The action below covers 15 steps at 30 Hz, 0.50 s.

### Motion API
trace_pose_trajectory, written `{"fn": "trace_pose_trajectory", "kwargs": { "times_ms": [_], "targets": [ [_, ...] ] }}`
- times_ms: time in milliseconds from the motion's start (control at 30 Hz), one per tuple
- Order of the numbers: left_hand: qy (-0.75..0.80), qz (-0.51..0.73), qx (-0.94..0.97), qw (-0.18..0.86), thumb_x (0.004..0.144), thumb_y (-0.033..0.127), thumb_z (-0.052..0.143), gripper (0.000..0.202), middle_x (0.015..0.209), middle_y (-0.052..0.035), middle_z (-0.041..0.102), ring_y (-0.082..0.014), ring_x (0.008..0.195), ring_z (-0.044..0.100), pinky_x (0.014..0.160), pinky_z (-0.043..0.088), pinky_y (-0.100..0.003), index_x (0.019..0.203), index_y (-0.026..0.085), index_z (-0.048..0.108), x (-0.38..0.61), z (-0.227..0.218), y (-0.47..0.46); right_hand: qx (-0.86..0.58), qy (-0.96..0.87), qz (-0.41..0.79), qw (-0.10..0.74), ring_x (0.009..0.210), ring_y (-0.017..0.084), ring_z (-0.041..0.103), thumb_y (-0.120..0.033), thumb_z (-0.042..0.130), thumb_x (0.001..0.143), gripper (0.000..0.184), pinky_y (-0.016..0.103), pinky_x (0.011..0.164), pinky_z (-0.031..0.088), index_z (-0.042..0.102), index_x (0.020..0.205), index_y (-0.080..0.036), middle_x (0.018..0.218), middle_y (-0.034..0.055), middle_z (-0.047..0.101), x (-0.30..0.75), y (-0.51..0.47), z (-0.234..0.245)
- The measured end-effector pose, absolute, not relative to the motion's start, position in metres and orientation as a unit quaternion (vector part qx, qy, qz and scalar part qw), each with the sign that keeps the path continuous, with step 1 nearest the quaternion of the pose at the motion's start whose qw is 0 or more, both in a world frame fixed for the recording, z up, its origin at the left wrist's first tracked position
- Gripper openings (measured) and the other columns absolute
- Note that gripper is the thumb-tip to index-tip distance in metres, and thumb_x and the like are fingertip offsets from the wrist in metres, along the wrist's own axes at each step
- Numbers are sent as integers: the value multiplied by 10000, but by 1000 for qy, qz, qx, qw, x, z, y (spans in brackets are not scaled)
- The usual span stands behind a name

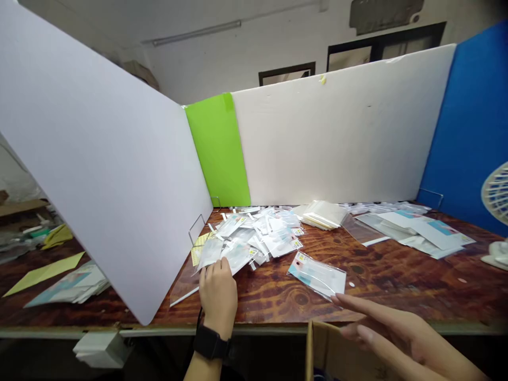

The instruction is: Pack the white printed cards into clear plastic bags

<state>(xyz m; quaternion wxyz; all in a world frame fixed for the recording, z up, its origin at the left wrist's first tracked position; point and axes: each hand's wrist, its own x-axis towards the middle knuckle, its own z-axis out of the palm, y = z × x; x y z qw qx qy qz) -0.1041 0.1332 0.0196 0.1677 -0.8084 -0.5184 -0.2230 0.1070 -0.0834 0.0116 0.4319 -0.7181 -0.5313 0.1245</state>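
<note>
My left hand (218, 283), with a dark watch on its wrist, is at the near edge of a heap of clear plastic packets (257, 233). Its fingers are curled together on a packet (211, 253) there, and their undersides are hidden. At the lower right, my right hand (397, 328) is open, with thumb and fingers apart. Its index fingertip reaches the near right corner of a single packet (317, 275) holding a white and blue card; whether it touches I cannot tell.
A stack of cream-coloured bags (323, 214) lies behind, with white and blue cards (424, 230) to its right. An open cardboard box (337, 352) stands below the table edge. White (119, 159), green (218, 153) and blue (464, 132) panels surround the table; a fan (496, 193) stands right.
</note>
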Motion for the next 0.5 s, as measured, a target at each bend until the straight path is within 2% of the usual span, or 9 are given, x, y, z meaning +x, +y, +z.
{"fn": "trace_pose_trajectory", "kwargs": {
  "times_ms": [67, 133, 200, 267, 333, 400, 500],
  "targets": [
    [-506, -261, -803, 177, 787, -8, 317, 413, 896, -154, 699, -270, 873, 639, 817, 468, -385, 1048, 63, 629, -105, 25, 123, -701, -563, 82, 430, 971, 271, 664, -368, 604, 804, 403, 338, 823, 560, 613, 1190, -253, 1098, 73, 693, 99, -79, 15],
    [-474, -326, -797, 183, 797, 14, 335, 409, 946, -176, 696, -293, 909, 633, 829, 465, -405, 1088, 52, 619, -102, 27, 111, -678, -607, 5, 415, 951, 254, 674, -321, 585, 813, 384, 318, 804, 573, 613, 1187, -238, 1093, 82, 694, 90, -74, 23],
    [-419, -405, -796, 165, 800, 46, 395, 383, 1030, -195, 685, -323, 961, 620, 880, 442, -442, 1111, 52, 618, -94, 22, 96, -647, -652, -111, 379, 1025, 259, 641, -247, 591, 794, 414, 329, 856, 554, 594, 1206, -203, 1171, 100, 652, 81, -69, 33],
    [-337, -478, -804, 104, 788, 49, 463, 387, 1094, -168, 678, -321, 1010, 611, 938, 410, -443, 1135, 105, 624, -83, 9, 80, -606, -686, -241, 322, 1150, 291, 554, -169, 586, 767, 468, 396, 943, 499, 562, 1234, -156, 1272, 127, 575, 76, -64, 42],
    [-234, -539, -809, 5, 768, 20, 507, 441, 1101, -99, 690, -283, 1029, 619, 981, 391, -403, 1149, 204, 631, -72, -6, 65, -566, -705, -333, 268, 1201, 314, 501, -102, 538, 766, 464, 471, 984, 448, 553, 1229, -124, 1294, 141, 553, 76, -60, 47],
    [-153, -574, -800, -83, 751, 3, 537, 476, 1086, -47, 702, -257, 1031, 628, 1024, 365, -382, 1127, 273, 644, -64, -16, 53, -545, -722, -342, 254, 1122, 296, 572, -46, 460, 772, 421, 472, 946, 477, 589, 1166, -118, 1200, 133, 630, 79, -60, 48],
    [-172, -587, -773, -169, 750, 57, 593, 422, 1128, -31, 683, -261, 1109, 586, 1078, 310, -405, 1095, 293, 655, -63, -12, 44, -571, -723, -221, 321, 883, 240, 677, -44, 396, 782, 367, 368, 781, 562, 631, 1055, -110, 984, 125, 716, 83, -65, 49]
  ]
}}
